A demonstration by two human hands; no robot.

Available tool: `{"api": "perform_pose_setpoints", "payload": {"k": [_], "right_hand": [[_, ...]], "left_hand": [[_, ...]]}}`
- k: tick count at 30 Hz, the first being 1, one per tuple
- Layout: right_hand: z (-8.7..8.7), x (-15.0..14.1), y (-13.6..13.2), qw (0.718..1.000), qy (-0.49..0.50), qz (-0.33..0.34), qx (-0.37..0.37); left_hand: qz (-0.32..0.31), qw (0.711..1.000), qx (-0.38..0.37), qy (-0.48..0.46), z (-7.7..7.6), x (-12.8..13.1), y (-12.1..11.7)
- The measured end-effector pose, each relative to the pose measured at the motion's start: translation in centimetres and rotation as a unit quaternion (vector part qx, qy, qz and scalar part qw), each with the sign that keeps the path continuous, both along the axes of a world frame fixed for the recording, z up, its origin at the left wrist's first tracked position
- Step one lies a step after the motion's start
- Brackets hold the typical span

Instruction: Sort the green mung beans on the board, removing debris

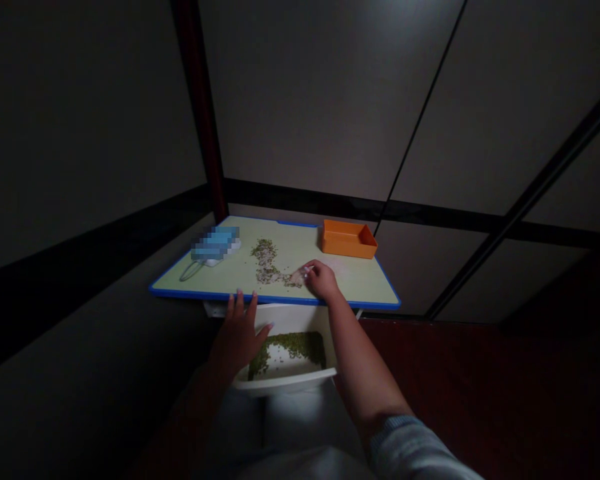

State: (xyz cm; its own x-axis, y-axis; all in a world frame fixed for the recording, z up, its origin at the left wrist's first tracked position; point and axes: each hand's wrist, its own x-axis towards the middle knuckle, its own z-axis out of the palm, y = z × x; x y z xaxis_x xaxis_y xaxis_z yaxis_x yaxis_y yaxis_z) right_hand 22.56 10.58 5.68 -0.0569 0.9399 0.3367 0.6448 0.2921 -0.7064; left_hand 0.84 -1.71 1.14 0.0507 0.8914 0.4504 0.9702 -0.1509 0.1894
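Note:
My right hand (321, 280) is over the pale table (300, 241), its fingers pinched together at the right end of a scattered pile of small green-brown bits (267, 260). What lies between those fingertips, if anything, is too small to make out. Spread fingers of my left hand (240, 333) reach the table's front edge, while its thumb hangs over the left side of a white tub (293, 384). The tub sits below the table edge, above my lap. Similar green bits (300, 343) cover much of its floor, with white bottom showing through.
An orange rectangular box (347, 248) stands at the table's back right. At the left is a blurred light-blue item (216, 243) with a loop hanging toward the front. Dark-seamed wall panels (305, 100) rise behind the table, and a blue rim borders it.

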Motion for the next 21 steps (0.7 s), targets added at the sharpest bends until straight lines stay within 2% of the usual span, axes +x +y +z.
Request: {"api": "perform_pose_setpoints", "payload": {"k": [4, 8, 11, 16, 21], "right_hand": [[0.4, 0.3, -0.4, 1.000, 0.004, 0.000, 0.013], [0.7, 1.1, -0.8, 0.998, -0.023, -0.054, 0.029], [0.9, 1.7, -1.1, 0.996, -0.050, -0.069, 0.031], [1.0, 2.1, -1.3, 0.997, -0.054, -0.061, 0.020], [0.9, 2.0, -1.2, 0.999, -0.042, -0.019, 0.027]], "left_hand": [[0.001, 1.000, -0.005, -0.001, 0.1, 0.0, 0.0], [0.003, 1.000, -0.016, 0.000, 0.3, 0.1, -0.1], [0.008, 1.000, -0.024, 0.002, 0.5, 0.2, -0.2], [0.008, 0.999, -0.046, 0.003, 0.8, 0.3, -0.3], [0.008, 0.999, -0.042, 0.006, 1.0, 0.3, -0.3]]}}
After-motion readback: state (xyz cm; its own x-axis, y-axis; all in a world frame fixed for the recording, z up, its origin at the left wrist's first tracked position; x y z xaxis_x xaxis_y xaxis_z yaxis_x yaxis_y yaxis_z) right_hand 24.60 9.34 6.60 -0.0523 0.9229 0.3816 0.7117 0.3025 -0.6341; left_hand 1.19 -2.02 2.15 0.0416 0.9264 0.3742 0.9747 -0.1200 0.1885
